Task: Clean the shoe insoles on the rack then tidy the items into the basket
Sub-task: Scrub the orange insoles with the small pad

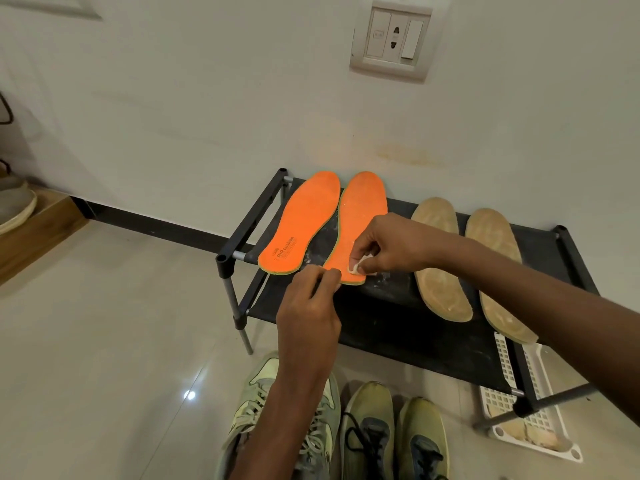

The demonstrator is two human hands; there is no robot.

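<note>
Two orange insoles lie side by side on the black rack (398, 327): the left one (301, 223) and the right one (360, 216). Two tan insoles (440, 258) (495, 265) lie further right on the same shelf. My right hand (384, 247) pinches a small white wipe (356, 268) against the heel of the right orange insole. My left hand (311, 303) pinches that insole's heel edge with curled fingers. White specks dot the rack cloth around the heel.
A white plastic basket (540, 427) sits on the floor under the rack's right end, holding something tan. Three sneakers (367, 434) stand on the tiled floor below my arms. A wall with a switch socket (393, 39) is behind the rack. A wooden step (38, 237) is at far left.
</note>
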